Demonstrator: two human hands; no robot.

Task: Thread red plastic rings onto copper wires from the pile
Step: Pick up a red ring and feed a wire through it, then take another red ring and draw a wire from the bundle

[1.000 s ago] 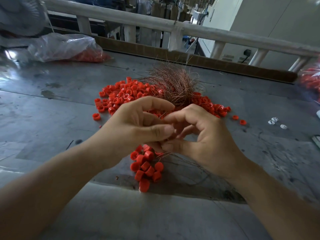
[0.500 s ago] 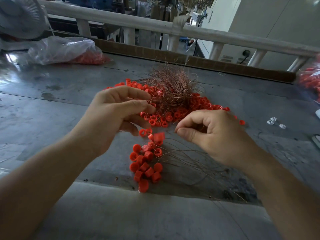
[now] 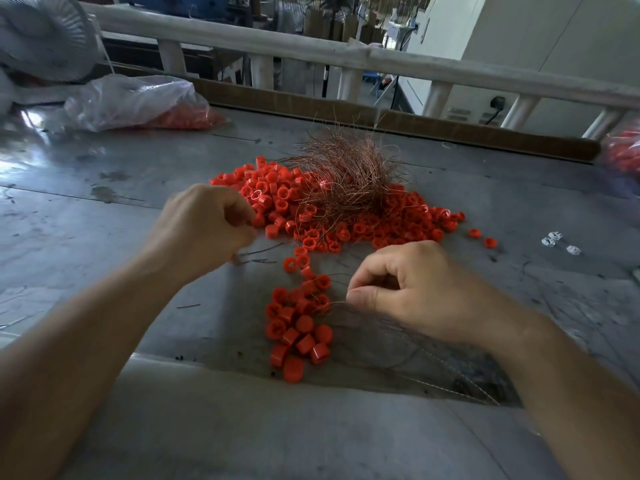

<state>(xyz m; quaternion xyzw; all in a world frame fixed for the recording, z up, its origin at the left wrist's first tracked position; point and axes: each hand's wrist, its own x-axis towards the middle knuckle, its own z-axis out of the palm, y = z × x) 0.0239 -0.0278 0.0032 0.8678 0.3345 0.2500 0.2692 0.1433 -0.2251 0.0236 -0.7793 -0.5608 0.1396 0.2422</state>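
Note:
A wide pile of red plastic rings [image 3: 346, 216] lies on the grey table [image 3: 104, 209], with a tangled bundle of copper wires [image 3: 349, 171] on top of it. A smaller cluster of threaded red rings [image 3: 298, 327] sits nearer to me, thin wires trailing from it to the right. My left hand [image 3: 204, 223] is at the pile's left edge, fingers curled and pinching a red ring [image 3: 258, 221]. My right hand [image 3: 412, 296] is beside the threaded cluster, thumb and forefinger pinching thin copper wires [image 3: 334, 304].
A clear plastic bag of red rings [image 3: 138, 102] lies at the back left beside a white fan [image 3: 41, 36]. Another bag of red rings [image 3: 623, 154] is at the far right edge. Small white parts [image 3: 557, 240] lie right of the pile. A railing [image 3: 346, 57] runs behind the table.
My hands were together in front of the pile and have moved apart. The left hand went up and left to the pile; the right hand dropped to the threaded cluster with the wires.

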